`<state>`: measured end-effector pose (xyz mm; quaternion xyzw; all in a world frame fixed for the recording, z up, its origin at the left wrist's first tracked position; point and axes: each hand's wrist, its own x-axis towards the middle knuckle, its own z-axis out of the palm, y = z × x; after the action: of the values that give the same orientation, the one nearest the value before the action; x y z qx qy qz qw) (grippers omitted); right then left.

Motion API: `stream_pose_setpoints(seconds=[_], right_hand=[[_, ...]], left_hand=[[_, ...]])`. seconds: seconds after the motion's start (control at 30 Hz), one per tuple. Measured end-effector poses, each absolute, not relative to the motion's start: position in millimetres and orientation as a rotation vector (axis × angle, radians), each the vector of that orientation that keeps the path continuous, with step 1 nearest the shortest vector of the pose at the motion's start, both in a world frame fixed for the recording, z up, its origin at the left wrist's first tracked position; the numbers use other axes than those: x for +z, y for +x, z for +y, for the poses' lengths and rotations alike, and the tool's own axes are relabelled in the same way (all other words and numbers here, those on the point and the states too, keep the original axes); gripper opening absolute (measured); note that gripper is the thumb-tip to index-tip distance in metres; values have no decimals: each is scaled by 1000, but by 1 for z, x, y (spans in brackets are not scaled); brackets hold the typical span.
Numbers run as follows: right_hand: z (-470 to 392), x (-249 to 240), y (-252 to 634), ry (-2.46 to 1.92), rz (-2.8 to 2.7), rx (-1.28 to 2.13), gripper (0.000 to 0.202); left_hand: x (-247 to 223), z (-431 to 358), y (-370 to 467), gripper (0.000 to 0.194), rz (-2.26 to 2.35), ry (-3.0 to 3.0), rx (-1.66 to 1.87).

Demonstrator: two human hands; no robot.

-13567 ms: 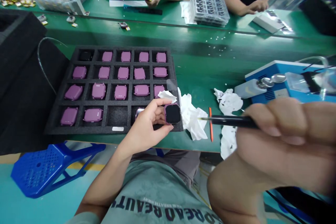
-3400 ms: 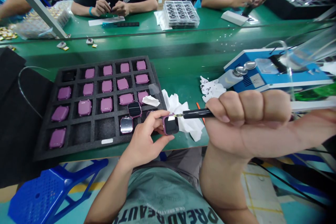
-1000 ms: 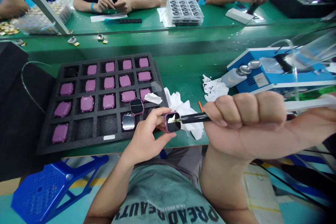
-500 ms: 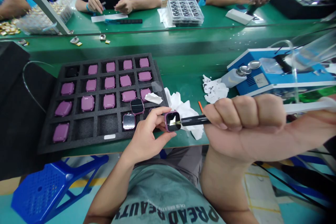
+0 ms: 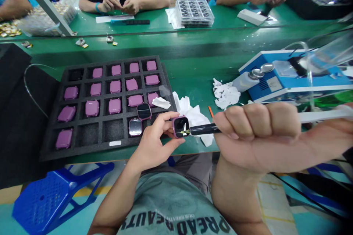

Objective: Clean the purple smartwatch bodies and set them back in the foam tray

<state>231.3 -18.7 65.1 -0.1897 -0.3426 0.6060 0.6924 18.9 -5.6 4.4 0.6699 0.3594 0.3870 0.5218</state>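
Between thumb and fingers, my left hand (image 5: 156, 141) grips a purple watch case (image 5: 181, 126) with a dark face, over the table's front edge. My right hand (image 5: 256, 132) is closed around a black tube-like tool (image 5: 204, 129), whose thin yellowish tip lies against or just over the dark face. A clear hose (image 5: 320, 115) runs from the right side of that fist. Left of my left hand, a black foam tray (image 5: 111, 132) holds several purple cases. Two watches with glossy faces, one (image 5: 135, 127) below the other (image 5: 143, 111), rest at its right part.
Crumpled white tissue (image 5: 193, 114) lies behind the held case. Farther right are more tissue (image 5: 226, 93), a white bottle (image 5: 244, 80) and a blue machine (image 5: 264, 69). People work across the green table (image 5: 193, 49). A blue stool (image 5: 41, 198) stands at lower left.
The tool's tip has shifted slightly at the watch face, and my right hand has moved a little. Across the table, a person's hands have come closer together. Small parts behind the tray have slid slightly right.
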Motion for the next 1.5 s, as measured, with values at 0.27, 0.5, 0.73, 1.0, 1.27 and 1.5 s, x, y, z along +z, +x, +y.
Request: stream_pose_setpoints(seconds=[0.27, 0.5, 0.73, 1.0, 1.27, 1.5], right_hand=[[-20, 72, 227, -436, -836, 1325, 80], [-21, 70, 229, -390, -827, 1359, 79], [-21, 61, 236, -341, -841, 1368, 77], [-22, 62, 238, -331, -849, 1375, 76], [-18, 57, 238, -298, -851, 1357, 74], [-20, 59, 238, -310, -899, 1330, 74]], left_hand=[[5, -6, 19, 55, 862, 1597, 932], [5, -6, 19, 56, 857, 1597, 935], [5, -5, 20, 56, 852, 1595, 933], [4, -6, 20, 56, 853, 1599, 936], [6, -5, 20, 56, 855, 1606, 929], [5, -6, 20, 56, 841, 1588, 936]])
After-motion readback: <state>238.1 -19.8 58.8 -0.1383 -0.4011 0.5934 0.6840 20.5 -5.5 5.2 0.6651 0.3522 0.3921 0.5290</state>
